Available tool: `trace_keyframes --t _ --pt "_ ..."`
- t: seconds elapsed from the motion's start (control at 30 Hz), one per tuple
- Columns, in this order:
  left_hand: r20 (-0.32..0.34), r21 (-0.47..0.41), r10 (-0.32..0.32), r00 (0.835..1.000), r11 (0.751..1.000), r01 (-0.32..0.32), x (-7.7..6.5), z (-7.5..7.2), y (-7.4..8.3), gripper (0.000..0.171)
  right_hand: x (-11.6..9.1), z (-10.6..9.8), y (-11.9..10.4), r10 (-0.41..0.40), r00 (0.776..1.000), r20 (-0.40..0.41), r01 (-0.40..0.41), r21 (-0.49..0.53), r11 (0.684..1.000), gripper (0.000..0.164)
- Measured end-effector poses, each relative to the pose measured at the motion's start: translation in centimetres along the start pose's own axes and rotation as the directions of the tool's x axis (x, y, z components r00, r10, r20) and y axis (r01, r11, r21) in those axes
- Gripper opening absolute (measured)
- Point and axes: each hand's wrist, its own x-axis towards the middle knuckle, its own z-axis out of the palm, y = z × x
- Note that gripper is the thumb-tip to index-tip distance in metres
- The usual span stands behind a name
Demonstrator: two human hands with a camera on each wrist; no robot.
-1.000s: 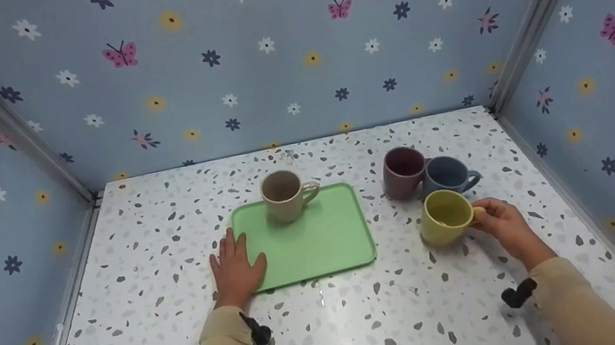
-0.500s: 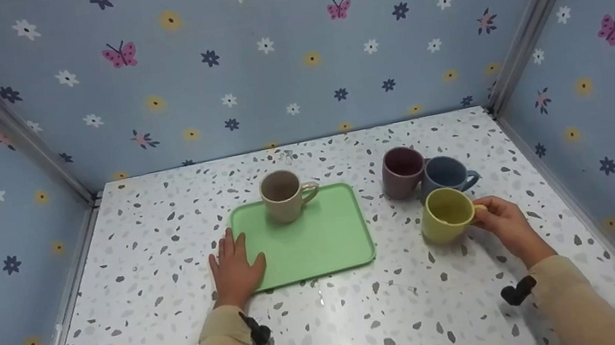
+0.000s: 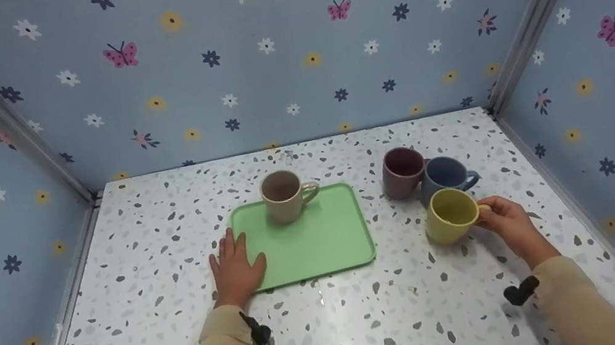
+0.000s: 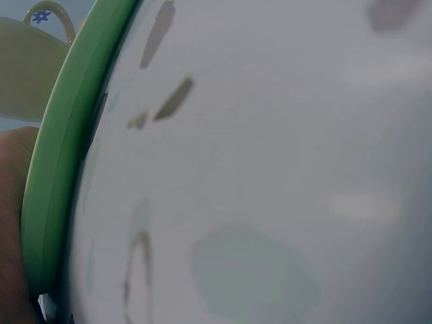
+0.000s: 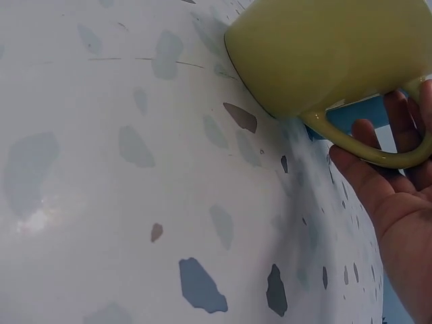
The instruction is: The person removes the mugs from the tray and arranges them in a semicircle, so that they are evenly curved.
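Observation:
My right hand (image 3: 510, 226) pinches the handle of a yellow mug (image 3: 452, 223), which tilts slightly on the table in front of a blue mug (image 3: 446, 172). In the right wrist view, fingers (image 5: 364, 179) curl around the mug's handle loop. My left hand (image 3: 235, 272) lies flat with spread fingers over the left edge of a green tray (image 3: 313, 246). A beige mug (image 3: 283, 196) stands upright near the tray's back edge, its handle pointing right. The tray's rim (image 4: 50, 182) shows close up in the left wrist view, part of my hand beside it.
A maroon mug (image 3: 403, 172) stands beside the blue mug, behind the yellow one. The speckled white table (image 3: 334, 330) is bounded by flower-patterned panels at the back (image 3: 286, 45) and both sides, with grey posts at the corners.
The yellow mug has shifted slightly right, together with my right hand, and its tilt has changed a little. My left hand, the tray and the other mugs have stayed in place.

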Motion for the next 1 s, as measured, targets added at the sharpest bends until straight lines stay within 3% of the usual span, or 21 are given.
trace_keyframes --t 0.13,0.27,0.53,0.77,1.0 --pt "-0.002 0.007 0.003 1.000 1.000 -0.003 0.0 -0.1 0.1 0.074 -0.1 -0.3 -0.1 0.013 1.000 -0.007 -0.013 -0.002 1.000 0.020" --pt "-0.003 0.010 0.003 1.000 1.000 -0.003 0.0 -0.1 0.0 0.074 -0.2 -0.4 -0.1 0.043 0.998 -0.034 -0.046 -0.066 0.997 0.019" --pt "-0.015 0.001 0.001 1.000 1.000 -0.001 -0.1 0.1 0.0 0.072 -0.4 -0.6 -0.4 0.072 0.996 -0.050 -0.078 -0.141 0.987 0.032" --pt "0.010 0.019 -0.009 1.000 1.000 0.009 -0.1 -0.4 0.3 0.073 -0.3 -0.9 -0.4 0.032 0.998 -0.048 -0.033 -0.017 0.999 0.027" --pt "0.019 0.015 -0.017 1.000 1.000 0.016 -0.2 -0.4 0.4 0.074 -0.3 -1.2 -0.2 0.041 0.997 -0.068 -0.037 0.055 0.998 0.019"
